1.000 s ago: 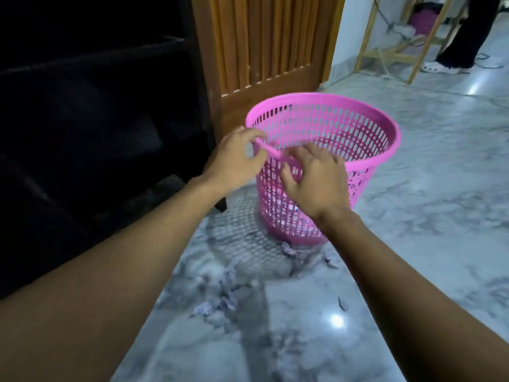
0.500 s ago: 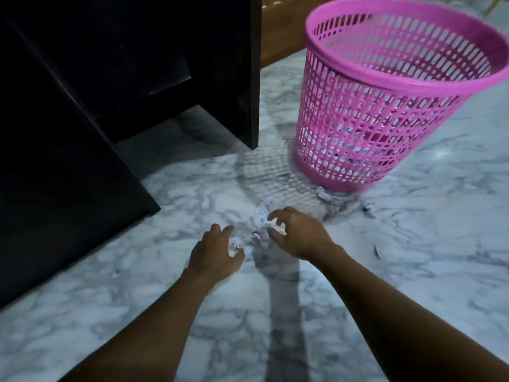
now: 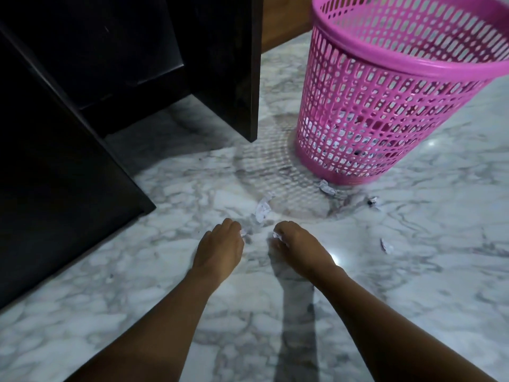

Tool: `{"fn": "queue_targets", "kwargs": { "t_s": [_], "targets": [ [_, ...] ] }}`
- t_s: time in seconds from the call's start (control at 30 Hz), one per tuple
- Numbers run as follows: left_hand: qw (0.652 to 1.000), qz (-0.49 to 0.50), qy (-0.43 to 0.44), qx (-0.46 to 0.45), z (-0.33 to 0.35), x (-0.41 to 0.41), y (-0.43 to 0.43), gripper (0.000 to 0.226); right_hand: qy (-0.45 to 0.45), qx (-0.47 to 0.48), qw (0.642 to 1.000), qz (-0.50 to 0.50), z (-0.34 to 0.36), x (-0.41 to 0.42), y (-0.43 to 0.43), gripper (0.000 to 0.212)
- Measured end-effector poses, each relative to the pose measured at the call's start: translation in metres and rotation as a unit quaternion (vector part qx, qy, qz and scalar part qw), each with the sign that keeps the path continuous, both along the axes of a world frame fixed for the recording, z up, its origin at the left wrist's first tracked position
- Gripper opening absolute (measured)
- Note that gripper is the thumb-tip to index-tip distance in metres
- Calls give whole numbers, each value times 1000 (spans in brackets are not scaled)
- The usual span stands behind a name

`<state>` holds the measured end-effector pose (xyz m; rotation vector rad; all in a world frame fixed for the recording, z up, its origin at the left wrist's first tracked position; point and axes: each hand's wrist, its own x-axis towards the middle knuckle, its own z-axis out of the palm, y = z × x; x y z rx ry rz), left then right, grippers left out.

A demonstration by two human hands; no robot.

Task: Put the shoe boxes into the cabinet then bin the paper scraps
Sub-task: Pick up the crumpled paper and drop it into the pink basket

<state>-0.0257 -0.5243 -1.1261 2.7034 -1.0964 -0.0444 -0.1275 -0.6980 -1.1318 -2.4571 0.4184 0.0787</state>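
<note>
A pink perforated plastic bin (image 3: 385, 86) stands on the marble floor at the upper right, with a few scraps visible through its wall. Paper scraps lie on the floor: one white piece (image 3: 261, 210) just beyond my fingers, one (image 3: 327, 187) at the bin's base, a dark one (image 3: 372, 201) and another (image 3: 385, 246) to the right. My left hand (image 3: 219, 249) rests on the floor with fingers curled over a small white scrap. My right hand (image 3: 298, 248) is curled beside it, pinching a white scrap at its fingertips. No shoe boxes are in view.
A dark wooden cabinet (image 3: 82, 106) fills the left and upper left, its open door (image 3: 254, 67) jutting toward the bin. A brown wooden panel (image 3: 283, 31) stands behind. Grey-veined marble floor (image 3: 413, 285) spreads to the right and toward me.
My hands left the bin's rim and dropped to the floor. Their fingers have since closed over scraps between them. The view has tilted down and come closer to the floor.
</note>
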Motion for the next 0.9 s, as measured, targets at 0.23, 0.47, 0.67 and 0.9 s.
{"fn": "queue_targets", "kwargs": {
  "t_s": [0.23,0.47,0.67,0.9],
  "targets": [
    [978,91,119,-147,11,13,-46,29,-42,42,991,-121,17,-7,-24,18],
    [995,81,51,26,-6,22,-91,57,-7,-24,958,-286,27,7,-83,36],
    [998,-5,-55,36,-25,20,-91,22,-8,-48,950,-309,13,25,-118,54],
    [991,-90,-80,63,-32,24,-91,60,-54,-62,950,-301,-2,33,-114,30]
  ]
}}
